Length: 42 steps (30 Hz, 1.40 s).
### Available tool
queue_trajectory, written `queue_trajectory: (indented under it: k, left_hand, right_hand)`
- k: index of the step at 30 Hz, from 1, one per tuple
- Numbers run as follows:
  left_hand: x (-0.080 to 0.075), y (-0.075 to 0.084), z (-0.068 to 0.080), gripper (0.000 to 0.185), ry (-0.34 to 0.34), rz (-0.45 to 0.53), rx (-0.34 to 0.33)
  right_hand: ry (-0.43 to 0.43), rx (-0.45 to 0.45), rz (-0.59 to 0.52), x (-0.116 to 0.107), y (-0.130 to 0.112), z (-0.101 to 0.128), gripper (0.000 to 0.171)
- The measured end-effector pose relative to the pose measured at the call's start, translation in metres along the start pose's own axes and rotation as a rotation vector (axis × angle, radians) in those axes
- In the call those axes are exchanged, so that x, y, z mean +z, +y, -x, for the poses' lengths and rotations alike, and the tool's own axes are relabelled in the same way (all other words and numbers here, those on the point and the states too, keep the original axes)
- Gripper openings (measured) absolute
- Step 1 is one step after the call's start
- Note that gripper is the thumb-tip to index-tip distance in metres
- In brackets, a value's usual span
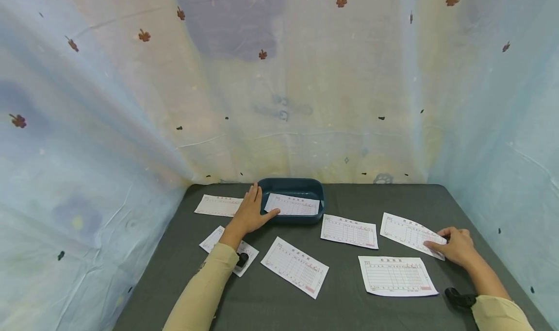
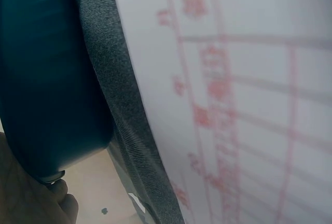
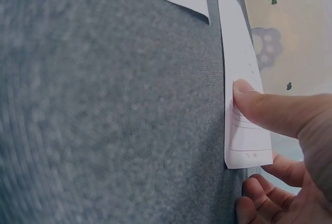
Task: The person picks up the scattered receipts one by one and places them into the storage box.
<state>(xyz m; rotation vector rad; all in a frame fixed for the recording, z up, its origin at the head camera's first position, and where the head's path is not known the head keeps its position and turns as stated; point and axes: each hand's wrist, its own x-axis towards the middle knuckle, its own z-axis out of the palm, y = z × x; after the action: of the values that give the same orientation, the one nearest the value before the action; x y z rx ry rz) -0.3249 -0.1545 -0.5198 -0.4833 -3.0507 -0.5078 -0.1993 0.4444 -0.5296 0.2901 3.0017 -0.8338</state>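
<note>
Nearest the camera lie the two sleeved forearms, and between them a printed form sheet (image 1: pixel 396 275) flat on the dark grey table cloth (image 1: pixel 340 292), just inward of the right wrist.

The right hand (image 1: pixel 454 246) pinches the near corner of another form sheet (image 1: pixel 408 234): in the right wrist view the thumb lies on top of the paper's edge (image 3: pixel 244 110) and the curled fingers (image 3: pixel 259 195) sit beneath it, so that corner looks raised slightly off the cloth. The rest of this sheet stretches away from the hand toward the middle of the table.

The left hand (image 1: pixel 250 213) rests with straight, relaxed fingers against the left rim of a dark teal tray (image 1: pixel 291 188), gripping nothing; one form (image 1: pixel 291 206) lies inside the tray just past its fingertips. More forms lie around that hand: one beyond its thumb side (image 1: pixel 218 206), one partly under the forearm (image 1: pixel 214 239), one just right of the wrist (image 1: pixel 294 267), and one midway between the hands (image 1: pixel 349 231).

The pinched sheet is probably thin office paper: very light, limp, easily creased, and hard to lift from a flat cloth except by an edge. A corner hold as shown should do, though the free end would likely droop and the cloth may drag on it.
</note>
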Motion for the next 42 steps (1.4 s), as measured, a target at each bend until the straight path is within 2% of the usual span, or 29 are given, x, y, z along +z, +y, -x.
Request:
queue_trajectory:
  k: [8,17,22,25,32,35,39,42]
  left_hand:
    - [0.001,-0.001,0.000,0.118,0.007,0.011,0.006]
    - [0.000,0.000,0.001,0.118,0.003,0.020,0.002]
    - [0.000,0.000,0.000,0.118,0.007,0.016,0.003]
    - [0.000,-0.001,0.000,0.118,0.003,0.017,0.001]
    - [0.001,-0.001,0.000,0.117,0.004,0.013,0.002]
    - [0.001,-0.001,0.000,0.117,0.009,0.011,0.009]
    - [0.001,-0.001,0.000,0.117,0.009,0.012,0.003]
    - [0.001,-0.001,0.000,0.117,0.002,0.014,-0.004]
  right_hand:
    - [0.025,-0.018,-0.023,0.001,0.002,-0.001,0.065]
    - [0.002,-0.052,-0.082,0.000,-0.002,0.001,0.061]
    - [0.049,-0.083,-0.090,0.003,0.001,0.000,0.054]
    - [0.106,-0.085,-0.082,0.006,0.003,-0.001,0.050]
    - [0.231,0.004,-0.104,0.010,0.000,-0.004,0.046]
    - [0.280,0.003,-0.118,0.012,-0.001,-0.004,0.043]
    - [0.312,0.006,-0.124,0.010,-0.005,-0.003,0.039]
    - [0.324,0.042,-0.143,0.007,-0.008,-0.004,0.038]
